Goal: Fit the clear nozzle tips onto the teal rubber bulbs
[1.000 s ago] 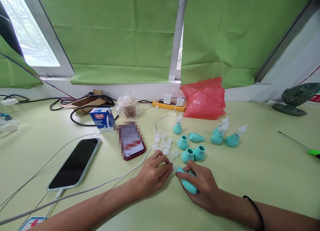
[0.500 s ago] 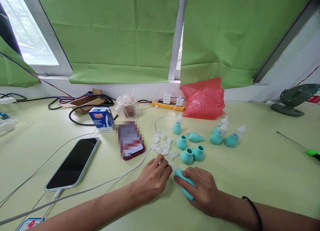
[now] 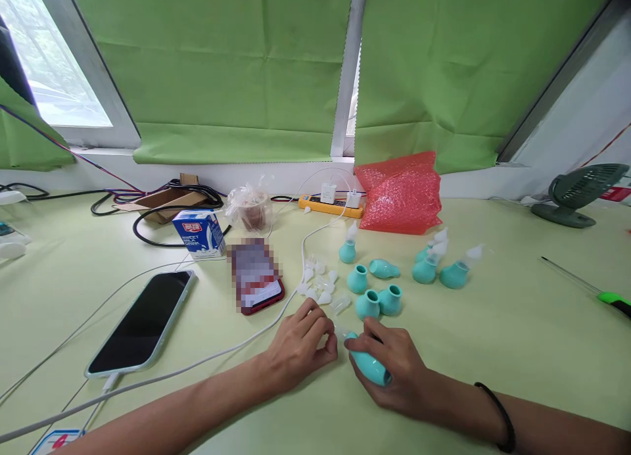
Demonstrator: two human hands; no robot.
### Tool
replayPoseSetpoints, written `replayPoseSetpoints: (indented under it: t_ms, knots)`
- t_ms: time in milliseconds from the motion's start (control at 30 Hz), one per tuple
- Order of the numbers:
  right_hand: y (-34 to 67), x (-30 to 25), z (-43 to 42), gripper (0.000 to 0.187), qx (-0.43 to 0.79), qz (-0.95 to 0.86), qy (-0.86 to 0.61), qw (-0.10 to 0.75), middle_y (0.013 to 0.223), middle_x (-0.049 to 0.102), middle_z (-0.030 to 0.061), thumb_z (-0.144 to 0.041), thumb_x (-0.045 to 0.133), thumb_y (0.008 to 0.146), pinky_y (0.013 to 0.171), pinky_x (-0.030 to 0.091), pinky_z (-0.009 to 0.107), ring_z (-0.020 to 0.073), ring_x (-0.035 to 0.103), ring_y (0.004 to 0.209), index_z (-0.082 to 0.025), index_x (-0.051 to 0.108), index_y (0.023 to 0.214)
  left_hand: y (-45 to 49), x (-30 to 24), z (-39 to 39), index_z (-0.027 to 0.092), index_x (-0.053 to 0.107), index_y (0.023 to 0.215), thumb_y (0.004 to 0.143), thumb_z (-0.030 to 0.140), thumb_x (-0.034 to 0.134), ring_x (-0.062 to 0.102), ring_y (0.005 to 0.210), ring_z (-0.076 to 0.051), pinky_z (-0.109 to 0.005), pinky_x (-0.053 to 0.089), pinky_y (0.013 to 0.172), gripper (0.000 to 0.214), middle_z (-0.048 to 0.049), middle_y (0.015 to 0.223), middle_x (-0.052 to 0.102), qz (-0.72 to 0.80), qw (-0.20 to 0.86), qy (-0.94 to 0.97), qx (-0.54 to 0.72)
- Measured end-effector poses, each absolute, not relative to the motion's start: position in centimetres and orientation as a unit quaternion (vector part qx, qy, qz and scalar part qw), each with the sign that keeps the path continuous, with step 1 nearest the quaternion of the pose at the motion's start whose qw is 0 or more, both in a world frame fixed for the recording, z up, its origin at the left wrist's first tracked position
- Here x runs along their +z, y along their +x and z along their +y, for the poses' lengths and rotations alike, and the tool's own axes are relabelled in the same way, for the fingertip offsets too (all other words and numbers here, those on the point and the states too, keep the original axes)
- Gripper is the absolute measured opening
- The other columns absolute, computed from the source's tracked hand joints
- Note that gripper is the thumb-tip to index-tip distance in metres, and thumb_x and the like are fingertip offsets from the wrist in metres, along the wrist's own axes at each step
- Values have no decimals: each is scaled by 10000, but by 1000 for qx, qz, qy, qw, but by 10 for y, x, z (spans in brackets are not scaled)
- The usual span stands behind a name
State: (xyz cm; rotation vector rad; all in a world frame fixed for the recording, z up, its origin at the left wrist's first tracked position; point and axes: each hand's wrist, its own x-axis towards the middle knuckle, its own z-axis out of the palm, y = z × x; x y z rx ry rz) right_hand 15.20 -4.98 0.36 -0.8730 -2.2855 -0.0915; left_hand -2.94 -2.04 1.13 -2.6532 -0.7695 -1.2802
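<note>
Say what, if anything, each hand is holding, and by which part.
Right hand: a teal bulb, around its body. Left hand: near a clear tip; whether it holds that cannot be told.

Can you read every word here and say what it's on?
"SWEET MILK DRINK": blue and white boxy milk carton.
Carton's red logo: too small.
Screen of the phone with red case: blurred.
White card with blue edge, bottom left: unreadable.
Red patch beside dark green plastic fan: too small.
Nothing else is readable.

On tabletop (image 3: 493,350): nozzles (image 3: 324,298) between phone (image 3: 265,298) and bulbs (image 3: 357,282); second phone (image 3: 140,323) farther left; milk carton (image 3: 198,237) behind second phone; power strip (image 3: 315,207) at back, left of bag (image 3: 398,195); fan (image 3: 574,187) at right, behind screwdriver (image 3: 612,299).
</note>
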Motion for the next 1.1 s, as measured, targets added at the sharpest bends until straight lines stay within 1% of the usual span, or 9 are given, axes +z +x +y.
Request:
replayPoseSetpoints:
  t_ms: [133,167,233,300,433,600,700,900,1100]
  knots:
    - [150,6,-51,202,14,-857,-351,378,665,447,14,-121,501,686,508,369,228,128,469,619,-183,517,877,-31,14,-23,140,494,730,711,71,481,430,636,-133,-238,404,532,73,-33,639,550,-252,15,-865,-434]
    - [149,7,-51,205,21,-857,-347,381,662,443,11,-119,505,686,507,367,229,130,466,623,-186,513,881,-32,15,-24,132,510,798,720,92,491,438,667,-140,-257,415,568,89,-45,688,562,-261,-1,-866,-426]
    - [150,6,-51,223,22,-860,-341,380,667,445,10,-110,508,685,509,362,232,134,465,636,-192,506,893,-34,17,-25,117,512,943,734,145,508,446,737,-162,-304,424,639,211,-73,791,562,-279,-30,-873,-399]
    - [151,5,-50,244,13,-861,-335,383,680,450,13,-101,507,683,513,360,235,139,467,655,-198,498,907,-35,18,-25,116,512,1004,748,170,504,439,776,-178,-331,422,668,262,-94,847,544,-288,-45,-883,-369]
    - [152,4,-46,252,5,-862,-331,385,688,439,13,-96,506,684,507,351,231,136,458,653,-202,492,913,-34,16,-22,117,566,917,770,112,474,414,745,-166,-304,418,623,174,-92,810,538,-269,-33,-889,-370]
    - [152,2,-46,254,-4,-864,-336,376,686,448,12,-92,507,677,505,350,229,136,463,645,-199,495,906,-32,12,-23,109,573,801,748,55,484,385,689,-151,-284,398,569,117,-72,715,553,-240,10,-883,-404]
    - [152,0,-48,267,-17,-868,-331,369,677,444,11,-86,513,661,494,344,228,134,455,621,-191,503,906,-32,12,-22,117,566,772,748,77,491,391,693,-150,-287,400,584,88,-68,707,547,-240,-25,-879,-412]
    - [152,2,-49,261,-32,-871,-317,373,653,464,9,-66,515,651,503,352,231,135,458,613,-183,511,884,-34,17,-18,140,520,732,776,129,449,400,692,-151,-295,395,623,84,-52,685,552,-268,-122,-886,-359]
    - [148,10,-51,262,15,-840,-329,432,654,450,3,-94,563,655,498,350,229,134,457,620,-190,481,884,-35,17,-25,161,469,767,772,81,443,380,682,-144,-277,370,610,85,-27,669,528,-261,-118,-855,-432]
